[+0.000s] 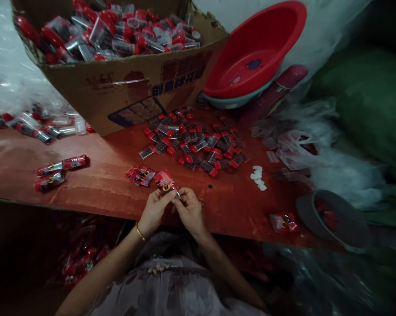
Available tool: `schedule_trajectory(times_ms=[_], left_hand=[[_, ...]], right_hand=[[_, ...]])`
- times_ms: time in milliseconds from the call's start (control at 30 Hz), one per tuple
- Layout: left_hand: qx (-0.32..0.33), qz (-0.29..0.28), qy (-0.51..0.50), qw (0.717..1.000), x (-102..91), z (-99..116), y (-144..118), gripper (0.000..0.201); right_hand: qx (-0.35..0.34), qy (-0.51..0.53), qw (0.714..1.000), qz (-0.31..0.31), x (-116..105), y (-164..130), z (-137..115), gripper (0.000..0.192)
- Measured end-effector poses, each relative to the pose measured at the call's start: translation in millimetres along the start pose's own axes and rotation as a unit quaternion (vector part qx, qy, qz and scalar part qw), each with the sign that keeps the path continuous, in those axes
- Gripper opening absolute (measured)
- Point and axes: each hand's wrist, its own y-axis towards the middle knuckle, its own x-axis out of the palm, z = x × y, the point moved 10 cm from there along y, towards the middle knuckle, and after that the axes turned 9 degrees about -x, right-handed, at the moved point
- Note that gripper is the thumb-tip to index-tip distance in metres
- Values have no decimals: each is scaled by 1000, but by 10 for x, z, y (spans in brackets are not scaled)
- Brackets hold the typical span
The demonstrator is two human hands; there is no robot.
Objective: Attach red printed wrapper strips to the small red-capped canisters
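Observation:
My left hand (154,210) and my right hand (188,210) meet at the near edge of a red-brown table (102,184). Together they pinch a small red printed packet (165,181) that sticks up between the fingertips. A gold bangle is on my left wrist. Just left of the packet lie a few more red packets (140,174). Beyond the hands is a loose pile of small clear cases with red caps (194,142).
A cardboard box (125,83) full of red-capped cases stands at the back. A red basin (255,52) leans at the back right. Small white pieces (258,177), a red packet (283,222), a grey dish (336,219) and plastic bags (316,149) lie right. Filled packets (61,165) lie left.

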Motion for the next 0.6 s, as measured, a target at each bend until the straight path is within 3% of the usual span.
schedule_trajectory(times_ms=[133,267,333,400,467,533,600], left_hand=[[-65,16,-12,998,-97,-68,-22,32],[-131,48,16,990,-327,4,-65,27],[-131,80,7,988,-577,188,-79,17],[-90,134,-36,986,-956,501,-95,6],[-14,182,-94,979,-1375,895,-129,13],[42,236,-143,960,-1753,1195,-193,18],[72,262,-169,947,-1931,1350,-233,24]], right_hand=[[-93,-177,980,4,-4,169,-194,21],[-223,-317,920,-53,191,396,-471,27],[-264,-369,888,-70,174,561,-514,36],[-261,-434,861,-42,-22,776,-458,45],[-212,-506,836,-13,-292,989,-285,57],[-174,-548,818,-28,-457,1128,-78,55],[-167,-559,811,-47,-523,1184,58,51]])
